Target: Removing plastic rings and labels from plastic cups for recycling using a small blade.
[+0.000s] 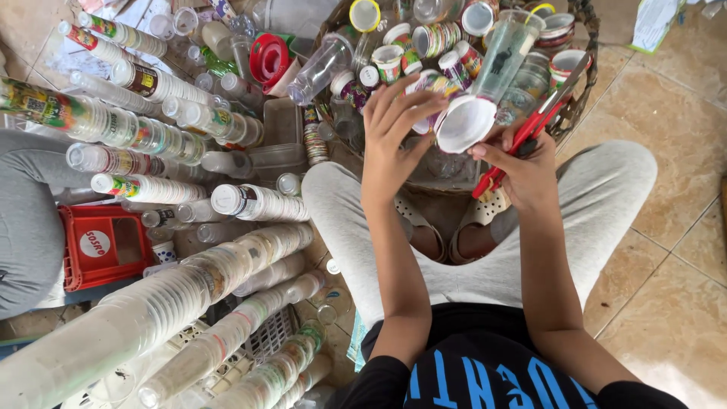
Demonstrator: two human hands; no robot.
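Note:
I sit on the floor with grey trousers and sandals. My left hand (394,132) has its fingers spread on the rim of a clear plastic cup (485,83) whose white mouth faces me. My right hand (522,167) grips a red-handled cutter (530,129) and its thumb touches the cup's rim from the right. The cup is tilted, its base pointing away toward a woven basket (579,91).
The basket holds several loose plastic cups with coloured rims. Long stacks of nested cups (151,303) lie at my left, with a red crate (98,246) and a red lid (270,59). Another person's grey-clad leg (26,220) is at far left. Tan tiled floor (674,227) lies to the right.

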